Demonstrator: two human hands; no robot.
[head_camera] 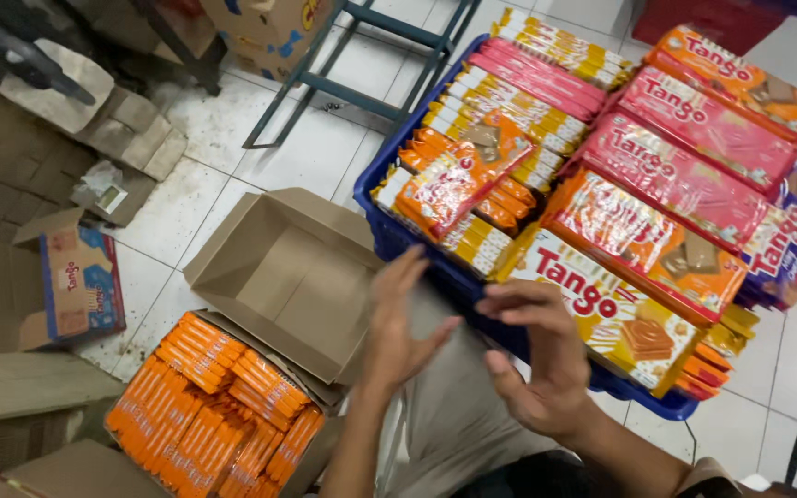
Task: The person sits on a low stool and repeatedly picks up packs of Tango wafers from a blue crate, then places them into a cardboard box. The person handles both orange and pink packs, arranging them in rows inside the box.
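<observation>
Fingers [417, 277] of the left hand [398, 323] are spread and those of the right hand [537, 355] loosely curled, both empty, just below the wafer packs [638, 235] heaped in the blue crate [373, 198] at upper right. The packs look light, slick in their film and brittle inside, best gripped by the long edges. The crate sits on a scuffed white tile floor [297, 148], with an open carton [279, 267] at centre and an orange-filled box [214, 415] at lower left
</observation>
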